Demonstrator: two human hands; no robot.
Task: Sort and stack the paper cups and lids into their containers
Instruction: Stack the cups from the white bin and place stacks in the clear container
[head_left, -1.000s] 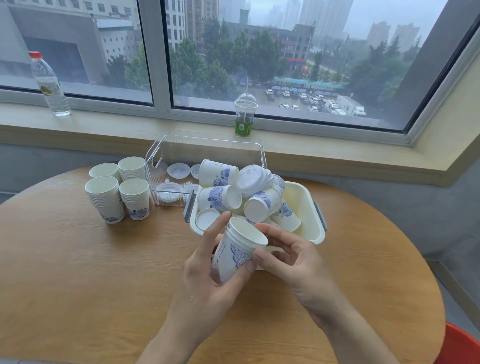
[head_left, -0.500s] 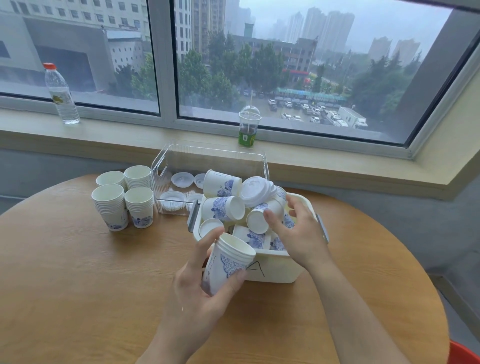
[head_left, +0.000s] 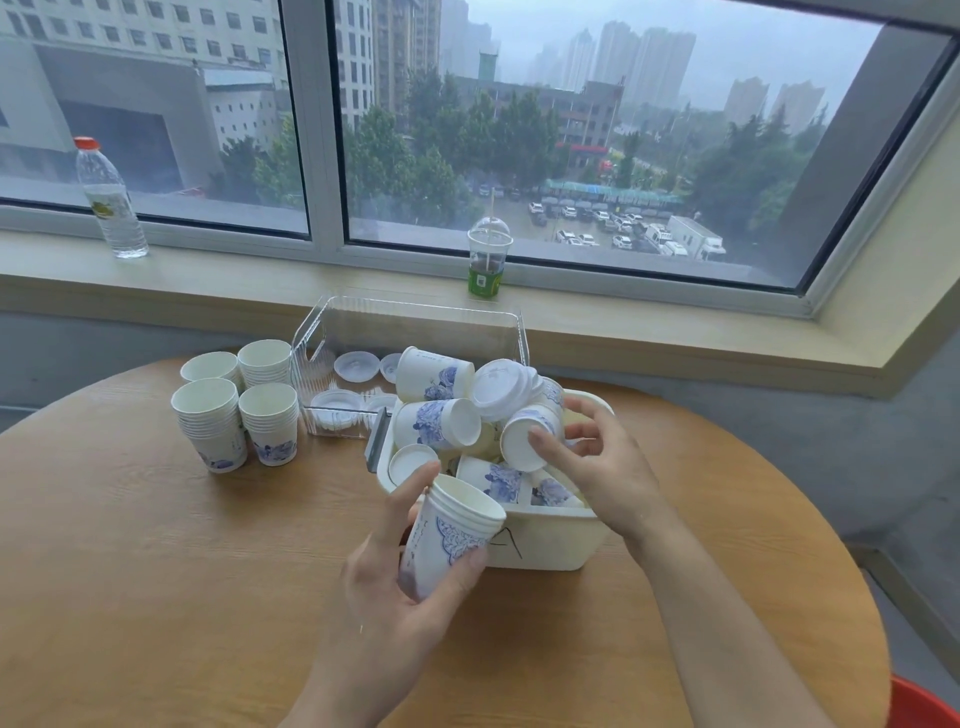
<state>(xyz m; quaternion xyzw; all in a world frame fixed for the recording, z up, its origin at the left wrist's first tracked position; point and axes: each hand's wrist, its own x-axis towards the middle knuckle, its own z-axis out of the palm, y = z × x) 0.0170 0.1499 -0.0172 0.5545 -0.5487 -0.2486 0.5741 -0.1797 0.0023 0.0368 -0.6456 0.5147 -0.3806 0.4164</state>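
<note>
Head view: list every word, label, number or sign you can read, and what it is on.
No text can be read.
water bottle label: blurred.
green-sleeved drink cup: white mark, too small.
held cup stack: small marks beside the blue pattern, blurred.
white bin: black scrawl, not legible.

Right hand (head_left: 602, 467) gone from the rim of the nested cups (head_left: 449, 535) a second ago, now over at 1 o'clock from them, above the cream bin (head_left: 550, 545). Half a second ago flat over the pile; now thumb and fingers spread around a lidded cup (head_left: 527, 436) lying on its side, thumb tip on its lid. Left hand (head_left: 400, 587) now alone gripping the nested cups, slightly tilted, index finger along the side.
</note>
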